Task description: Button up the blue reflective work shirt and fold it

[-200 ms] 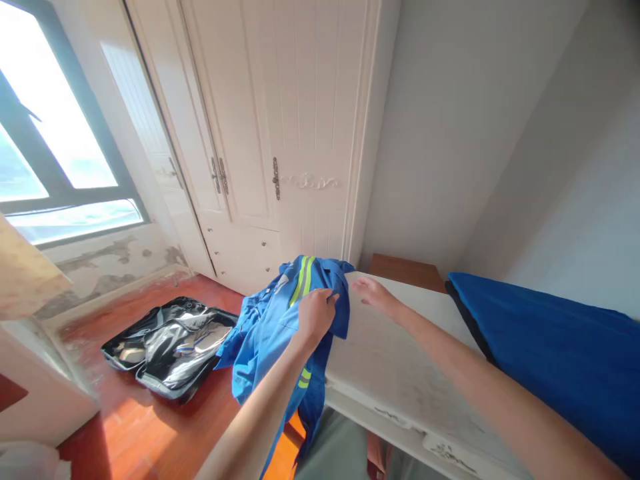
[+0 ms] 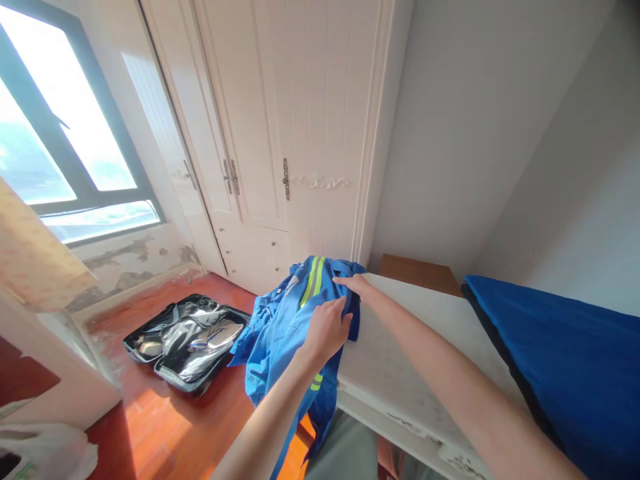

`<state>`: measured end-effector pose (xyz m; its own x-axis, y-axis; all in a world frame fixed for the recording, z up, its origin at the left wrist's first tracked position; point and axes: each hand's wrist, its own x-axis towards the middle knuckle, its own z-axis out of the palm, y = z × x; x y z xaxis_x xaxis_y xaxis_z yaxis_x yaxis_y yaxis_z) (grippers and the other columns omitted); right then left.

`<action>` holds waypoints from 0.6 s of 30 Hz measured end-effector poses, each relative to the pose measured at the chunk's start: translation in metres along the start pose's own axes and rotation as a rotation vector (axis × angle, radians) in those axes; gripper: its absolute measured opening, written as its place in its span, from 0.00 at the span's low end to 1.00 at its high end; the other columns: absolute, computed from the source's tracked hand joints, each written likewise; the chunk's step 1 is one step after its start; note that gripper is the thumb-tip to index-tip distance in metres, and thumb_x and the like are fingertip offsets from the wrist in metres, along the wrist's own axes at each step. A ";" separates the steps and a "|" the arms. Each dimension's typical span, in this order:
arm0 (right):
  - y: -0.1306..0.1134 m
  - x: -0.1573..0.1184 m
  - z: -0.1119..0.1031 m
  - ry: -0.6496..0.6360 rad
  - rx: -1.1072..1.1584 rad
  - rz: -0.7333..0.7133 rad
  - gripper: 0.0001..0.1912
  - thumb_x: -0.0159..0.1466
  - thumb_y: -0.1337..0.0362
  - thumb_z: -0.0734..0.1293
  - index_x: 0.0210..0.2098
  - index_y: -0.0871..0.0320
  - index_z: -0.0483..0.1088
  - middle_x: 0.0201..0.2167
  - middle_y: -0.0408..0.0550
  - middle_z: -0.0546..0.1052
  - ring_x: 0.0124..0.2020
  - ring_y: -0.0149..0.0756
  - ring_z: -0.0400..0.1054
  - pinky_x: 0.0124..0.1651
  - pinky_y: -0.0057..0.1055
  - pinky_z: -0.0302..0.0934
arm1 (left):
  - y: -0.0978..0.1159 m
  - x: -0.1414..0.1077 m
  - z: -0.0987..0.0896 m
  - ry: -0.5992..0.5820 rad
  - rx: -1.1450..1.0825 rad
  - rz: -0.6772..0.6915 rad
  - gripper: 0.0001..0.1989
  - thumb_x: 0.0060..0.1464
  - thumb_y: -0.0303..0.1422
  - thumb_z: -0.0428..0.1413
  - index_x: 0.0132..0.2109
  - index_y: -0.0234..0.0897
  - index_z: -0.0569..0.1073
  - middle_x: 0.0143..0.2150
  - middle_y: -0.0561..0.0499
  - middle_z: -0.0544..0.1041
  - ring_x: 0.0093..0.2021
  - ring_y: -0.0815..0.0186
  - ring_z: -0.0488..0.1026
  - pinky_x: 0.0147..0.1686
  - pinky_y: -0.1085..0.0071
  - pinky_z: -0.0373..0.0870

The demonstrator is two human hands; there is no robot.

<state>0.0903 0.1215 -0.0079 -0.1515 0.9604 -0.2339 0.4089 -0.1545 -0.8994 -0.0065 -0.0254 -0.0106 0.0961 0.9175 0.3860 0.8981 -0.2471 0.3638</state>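
A blue work jacket (image 2: 283, 333) with yellow-green and grey reflective stripes lies draped over the end of a white cabinet top (image 2: 400, 347), its lower part hanging toward the floor. My left hand (image 2: 325, 327) is over the middle of the jacket, fingers bent and thumb apart; no cloth shows between them. Over the jacket's upper right edge reaches my right hand (image 2: 354, 285), index finger stretched out. Whether its fingertips touch the fabric is hard to see.
A suitcase (image 2: 213, 387) lies open on the red floor (image 2: 165, 440), packed with bags. White wardrobe (image 2: 320, 220) doors rise behind. A dark blue padded item (image 2: 560, 347) lies at right, and a plastic bag (image 2: 55, 450) sits at lower left.
My right hand has moved left from above the cabinet top to over the jacket's edge. My left hand stays over the jacket. The view has shifted slightly left.
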 end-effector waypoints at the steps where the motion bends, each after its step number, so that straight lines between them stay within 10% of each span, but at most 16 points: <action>1: -0.007 0.004 0.003 -0.016 0.002 0.027 0.13 0.66 0.58 0.69 0.41 0.63 0.72 0.37 0.47 0.76 0.34 0.32 0.72 0.36 0.32 0.70 | -0.006 -0.006 -0.005 0.063 -0.047 0.021 0.17 0.63 0.36 0.52 0.57 0.39 0.72 0.55 0.44 0.78 0.57 0.58 0.73 0.55 0.63 0.68; 7: -0.076 0.019 0.003 0.012 0.125 -0.032 0.12 0.68 0.58 0.66 0.43 0.63 0.71 0.36 0.45 0.75 0.32 0.30 0.71 0.35 0.30 0.70 | -0.088 -0.021 -0.044 0.354 -0.189 -0.393 0.20 0.65 0.39 0.48 0.58 0.34 0.68 0.58 0.40 0.74 0.60 0.56 0.69 0.62 0.60 0.63; 12: -0.158 0.024 -0.003 0.143 0.354 -0.280 0.07 0.65 0.64 0.69 0.34 0.62 0.70 0.28 0.40 0.74 0.29 0.29 0.70 0.35 0.29 0.68 | -0.153 -0.031 -0.051 0.258 -0.203 -0.618 0.15 0.64 0.35 0.47 0.52 0.31 0.70 0.55 0.37 0.77 0.57 0.53 0.72 0.57 0.60 0.66; 18: -0.270 0.009 -0.053 0.221 0.619 -0.564 0.08 0.63 0.68 0.66 0.27 0.55 0.65 0.16 0.30 0.70 0.27 0.23 0.68 0.43 0.22 0.66 | -0.173 -0.047 -0.055 0.163 -0.220 -0.597 0.14 0.65 0.34 0.44 0.39 0.38 0.73 0.41 0.47 0.82 0.43 0.60 0.79 0.43 0.68 0.73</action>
<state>0.0260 0.1837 0.2527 0.0205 0.9446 0.3274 -0.2479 0.3221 -0.9137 -0.1901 -0.0425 -0.0449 -0.4736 0.8619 0.1811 0.6662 0.2161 0.7138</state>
